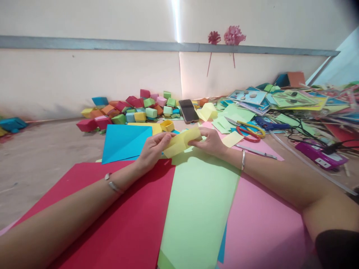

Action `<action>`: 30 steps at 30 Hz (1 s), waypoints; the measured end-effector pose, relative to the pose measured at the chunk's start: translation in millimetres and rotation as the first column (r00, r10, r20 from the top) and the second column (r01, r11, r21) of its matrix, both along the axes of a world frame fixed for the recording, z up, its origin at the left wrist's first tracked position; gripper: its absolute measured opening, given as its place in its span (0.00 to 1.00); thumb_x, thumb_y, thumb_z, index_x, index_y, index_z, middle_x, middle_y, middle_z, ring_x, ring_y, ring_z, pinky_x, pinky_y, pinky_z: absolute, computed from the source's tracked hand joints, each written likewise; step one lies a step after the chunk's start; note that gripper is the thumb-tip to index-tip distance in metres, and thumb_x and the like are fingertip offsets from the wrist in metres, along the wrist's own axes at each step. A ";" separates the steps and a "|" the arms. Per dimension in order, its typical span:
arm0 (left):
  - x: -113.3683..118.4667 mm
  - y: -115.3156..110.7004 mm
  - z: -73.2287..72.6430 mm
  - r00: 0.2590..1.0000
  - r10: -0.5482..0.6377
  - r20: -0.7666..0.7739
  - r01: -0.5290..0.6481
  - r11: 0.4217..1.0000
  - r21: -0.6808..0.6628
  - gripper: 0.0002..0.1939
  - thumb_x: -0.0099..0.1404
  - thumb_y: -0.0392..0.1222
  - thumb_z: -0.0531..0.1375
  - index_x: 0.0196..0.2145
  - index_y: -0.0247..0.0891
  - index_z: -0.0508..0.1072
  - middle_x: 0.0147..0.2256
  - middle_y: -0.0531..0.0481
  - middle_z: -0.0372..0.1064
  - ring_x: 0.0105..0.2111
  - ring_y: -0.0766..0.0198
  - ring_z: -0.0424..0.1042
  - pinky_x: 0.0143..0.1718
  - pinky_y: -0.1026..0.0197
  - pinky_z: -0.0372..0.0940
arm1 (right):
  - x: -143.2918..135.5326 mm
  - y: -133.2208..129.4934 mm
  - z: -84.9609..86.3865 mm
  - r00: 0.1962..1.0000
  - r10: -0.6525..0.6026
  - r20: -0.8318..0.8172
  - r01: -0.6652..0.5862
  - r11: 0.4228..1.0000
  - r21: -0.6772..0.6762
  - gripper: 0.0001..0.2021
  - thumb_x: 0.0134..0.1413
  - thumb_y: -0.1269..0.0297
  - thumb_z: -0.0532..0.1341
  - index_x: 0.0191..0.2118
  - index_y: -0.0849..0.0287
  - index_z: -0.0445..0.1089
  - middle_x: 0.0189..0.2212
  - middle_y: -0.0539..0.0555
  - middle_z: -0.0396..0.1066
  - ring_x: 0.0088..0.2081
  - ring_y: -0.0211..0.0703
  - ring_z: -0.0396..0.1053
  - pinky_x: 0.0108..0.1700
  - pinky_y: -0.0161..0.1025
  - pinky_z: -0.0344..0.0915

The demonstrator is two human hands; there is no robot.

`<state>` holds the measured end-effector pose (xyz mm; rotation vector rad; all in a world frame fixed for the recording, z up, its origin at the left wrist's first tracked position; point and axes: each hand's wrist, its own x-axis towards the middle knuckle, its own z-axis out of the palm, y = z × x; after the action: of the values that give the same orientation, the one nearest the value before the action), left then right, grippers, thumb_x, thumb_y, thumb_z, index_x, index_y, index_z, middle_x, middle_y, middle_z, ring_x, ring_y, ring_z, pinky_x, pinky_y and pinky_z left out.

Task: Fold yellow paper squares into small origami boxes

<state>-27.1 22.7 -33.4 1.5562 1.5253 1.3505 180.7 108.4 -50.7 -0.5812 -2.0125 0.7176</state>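
A strip of yellow paper (179, 143) is held between my two hands, with a bend along it. My left hand (153, 148) pinches its left end between thumb and fingers. At the other end, the fingers of my right hand (209, 141) are closed on the paper, partly hidden behind it. Below the strip lies a light green sheet (202, 198), with a red sheet (117, 209) to the left and a pink sheet (266, 224) to the right. Just beyond my left hand are a blue sheet (126, 142) and a small yellow folded paper ring (167, 125).
Several coloured paper boxes (140, 106) are heaped by the wall, beside a phone (188, 111). On the right lie scissors (249, 132), a metal-looking cutter (256, 151), a blue glue gun (270, 124) and a purple power strip (322, 154) with cables. Cards (248, 96) are piled behind them.
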 end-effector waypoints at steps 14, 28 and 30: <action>-3.3 5.2 -8.5 0.976 0.050 -0.210 -0.037 0.997 0.064 0.19 0.53 0.56 0.63 0.32 0.38 0.79 0.31 0.47 0.80 0.31 0.54 0.77 0.33 0.58 0.71 | -4.8 1.4 1.7 0.985 -0.138 -0.103 0.129 0.987 -0.098 0.24 0.46 0.61 0.65 0.50 0.59 0.66 0.35 0.51 0.71 0.37 0.40 0.70 0.39 0.37 0.67; -8.8 10.4 -6.5 0.928 0.129 -0.349 -0.074 0.983 0.168 0.18 0.59 0.52 0.55 0.29 0.38 0.79 0.31 0.47 0.75 0.34 0.58 0.72 0.34 0.61 0.66 | -4.7 -1.0 2.2 0.987 -0.155 -0.050 0.151 0.986 -0.068 0.08 0.52 0.62 0.60 0.30 0.61 0.73 0.30 0.52 0.74 0.28 0.36 0.64 0.33 0.35 0.63; -8.5 10.2 -4.3 0.918 0.127 -0.376 -0.062 0.981 0.182 0.17 0.59 0.51 0.55 0.29 0.38 0.79 0.31 0.47 0.74 0.35 0.58 0.71 0.35 0.61 0.66 | -3.6 -0.7 2.6 0.988 -0.151 -0.034 0.149 0.987 -0.051 0.08 0.50 0.63 0.60 0.28 0.61 0.73 0.29 0.53 0.73 0.28 0.36 0.64 0.33 0.35 0.62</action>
<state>-35.5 33.0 -37.7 1.9687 1.7773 1.3046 177.1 107.7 -48.1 -0.7342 -1.8986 0.6819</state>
